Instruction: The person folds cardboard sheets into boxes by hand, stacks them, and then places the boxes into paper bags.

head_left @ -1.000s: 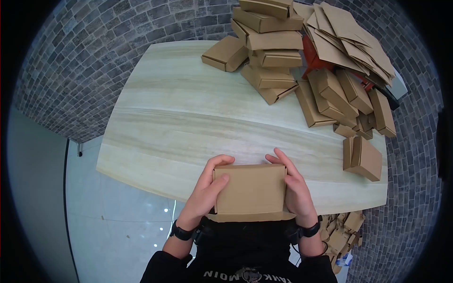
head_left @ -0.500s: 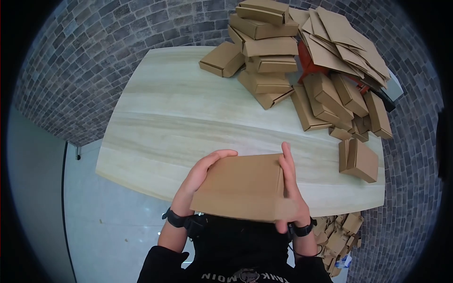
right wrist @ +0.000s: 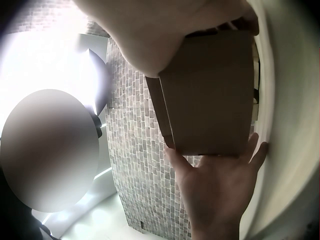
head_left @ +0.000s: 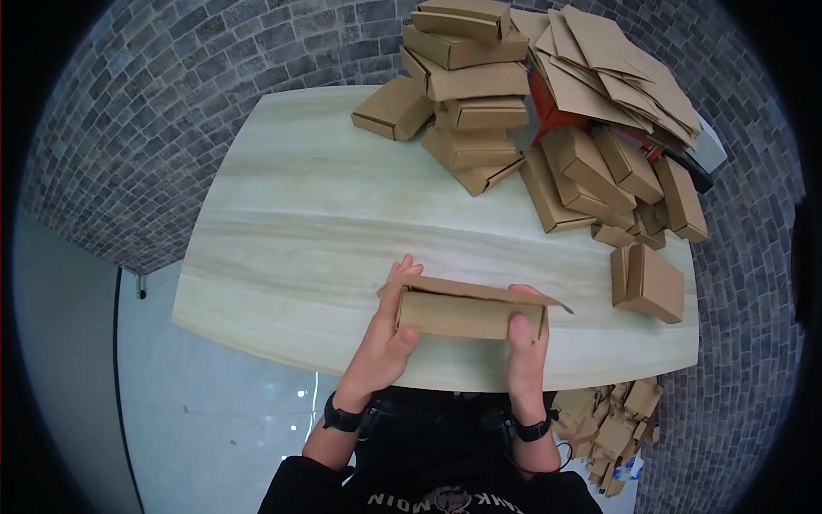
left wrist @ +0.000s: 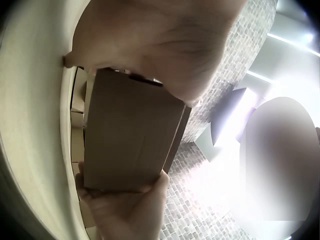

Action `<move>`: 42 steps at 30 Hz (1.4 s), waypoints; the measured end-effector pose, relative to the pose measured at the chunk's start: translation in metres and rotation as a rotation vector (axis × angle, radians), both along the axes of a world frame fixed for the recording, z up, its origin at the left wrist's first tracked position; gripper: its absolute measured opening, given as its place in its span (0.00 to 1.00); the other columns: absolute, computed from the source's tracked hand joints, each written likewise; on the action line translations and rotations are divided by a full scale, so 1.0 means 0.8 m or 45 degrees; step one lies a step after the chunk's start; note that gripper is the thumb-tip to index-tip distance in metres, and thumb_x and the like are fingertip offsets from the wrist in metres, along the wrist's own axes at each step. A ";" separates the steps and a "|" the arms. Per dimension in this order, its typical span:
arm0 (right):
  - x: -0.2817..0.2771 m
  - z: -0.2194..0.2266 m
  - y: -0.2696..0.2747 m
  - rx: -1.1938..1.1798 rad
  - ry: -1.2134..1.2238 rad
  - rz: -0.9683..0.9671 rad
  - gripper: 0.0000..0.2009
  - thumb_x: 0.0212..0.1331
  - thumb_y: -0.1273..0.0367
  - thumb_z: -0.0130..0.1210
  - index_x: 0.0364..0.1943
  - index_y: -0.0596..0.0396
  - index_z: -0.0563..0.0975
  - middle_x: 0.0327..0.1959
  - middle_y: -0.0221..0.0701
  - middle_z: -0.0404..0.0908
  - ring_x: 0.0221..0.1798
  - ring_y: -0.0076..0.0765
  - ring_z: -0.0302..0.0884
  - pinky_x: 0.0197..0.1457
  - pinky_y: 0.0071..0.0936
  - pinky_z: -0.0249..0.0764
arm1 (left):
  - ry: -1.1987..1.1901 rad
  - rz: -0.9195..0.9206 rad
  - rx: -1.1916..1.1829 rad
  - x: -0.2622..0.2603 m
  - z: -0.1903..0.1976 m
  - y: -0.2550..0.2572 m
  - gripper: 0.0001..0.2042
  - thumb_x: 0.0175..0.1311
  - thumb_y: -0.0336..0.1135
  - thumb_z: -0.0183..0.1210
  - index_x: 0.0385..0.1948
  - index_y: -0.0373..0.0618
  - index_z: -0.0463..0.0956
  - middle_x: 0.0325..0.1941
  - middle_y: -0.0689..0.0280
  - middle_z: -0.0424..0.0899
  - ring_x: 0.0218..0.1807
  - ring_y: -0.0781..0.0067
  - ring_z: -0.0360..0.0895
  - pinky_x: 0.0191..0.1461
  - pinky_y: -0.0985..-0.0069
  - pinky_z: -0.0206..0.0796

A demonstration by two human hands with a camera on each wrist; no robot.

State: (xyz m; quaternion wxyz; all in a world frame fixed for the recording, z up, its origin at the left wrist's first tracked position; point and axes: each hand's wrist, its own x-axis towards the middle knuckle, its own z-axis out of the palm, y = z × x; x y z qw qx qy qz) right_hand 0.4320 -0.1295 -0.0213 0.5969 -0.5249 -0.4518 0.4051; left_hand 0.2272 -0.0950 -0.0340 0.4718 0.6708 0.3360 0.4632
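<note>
Between both hands, over the near side of the table, is a small brown cardboard box [head_left: 462,317]. It is tipped up, so a narrow side faces the head camera, and its lid panel [head_left: 488,289] runs along the top with a corner jutting out at the right. My left hand [head_left: 381,347] grips the left end, thumb at the lower corner and fingers behind. At the other end my right hand [head_left: 526,360] holds on, its thumb on the narrow side and its fingers mostly hidden behind. A broad face of the box [left wrist: 130,135] fills the middle of the left wrist view.
A tall stack of folded boxes [head_left: 479,111] stands at the back. More boxes [head_left: 591,184] lie to its right, below a pile of flat cardboard sheets [head_left: 608,68]. Two boxes [head_left: 655,287] stand at the right edge. Cardboard pieces [head_left: 608,428] lie below the table.
The box has turned from its broad face showing to its narrow side showing. My right hand, earlier flat along the right end, now has its thumb on the front.
</note>
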 end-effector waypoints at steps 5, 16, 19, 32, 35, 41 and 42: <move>-0.006 -0.032 0.011 0.022 -0.053 -0.059 0.23 0.67 0.66 0.51 0.63 0.58 0.65 0.57 0.37 0.70 0.60 0.33 0.66 0.68 0.32 0.59 | -0.071 0.226 -0.279 0.016 0.000 -0.001 0.30 0.73 0.43 0.47 0.70 0.36 0.52 0.75 0.49 0.57 0.79 0.54 0.50 0.77 0.62 0.42; -0.018 -0.018 0.022 0.241 -0.104 -0.190 0.28 0.70 0.71 0.46 0.71 0.62 0.55 0.69 0.45 0.64 0.71 0.41 0.62 0.74 0.36 0.54 | -0.330 0.431 0.064 0.039 -0.007 0.011 0.26 0.73 0.34 0.45 0.69 0.34 0.51 0.71 0.48 0.63 0.72 0.58 0.62 0.75 0.64 0.49; -0.019 -0.010 0.029 0.421 0.019 -0.116 0.26 0.70 0.71 0.45 0.71 0.63 0.57 0.69 0.45 0.64 0.71 0.42 0.62 0.74 0.37 0.55 | -0.351 0.414 0.134 0.039 -0.012 0.013 0.26 0.73 0.34 0.46 0.69 0.35 0.51 0.71 0.49 0.64 0.71 0.58 0.63 0.74 0.65 0.51; -0.015 -0.018 0.031 0.453 -0.150 -0.045 0.20 0.73 0.67 0.42 0.65 0.60 0.58 0.71 0.51 0.61 0.74 0.47 0.59 0.75 0.41 0.52 | -0.186 0.559 0.121 0.042 -0.007 0.005 0.26 0.75 0.39 0.49 0.68 0.31 0.59 0.68 0.50 0.70 0.68 0.59 0.69 0.71 0.68 0.57; -0.011 -0.021 0.031 0.460 -0.144 -0.027 0.19 0.73 0.67 0.43 0.63 0.58 0.59 0.71 0.51 0.61 0.73 0.47 0.59 0.75 0.41 0.52 | -0.205 0.581 0.085 0.043 -0.006 0.003 0.26 0.75 0.40 0.49 0.67 0.31 0.61 0.68 0.51 0.71 0.68 0.59 0.70 0.70 0.68 0.58; -0.006 -0.023 0.030 0.442 -0.105 0.003 0.19 0.73 0.66 0.44 0.63 0.58 0.62 0.70 0.50 0.63 0.74 0.47 0.59 0.75 0.40 0.52 | -0.153 0.577 0.102 0.039 -0.005 -0.001 0.22 0.75 0.36 0.47 0.65 0.32 0.64 0.67 0.51 0.72 0.68 0.60 0.70 0.70 0.69 0.58; -0.007 -0.022 0.029 0.422 -0.105 0.006 0.20 0.73 0.66 0.44 0.64 0.59 0.62 0.70 0.49 0.63 0.74 0.46 0.59 0.75 0.40 0.52 | -0.164 0.580 0.073 0.039 -0.002 -0.002 0.21 0.74 0.33 0.46 0.65 0.32 0.64 0.67 0.51 0.72 0.68 0.61 0.70 0.70 0.70 0.58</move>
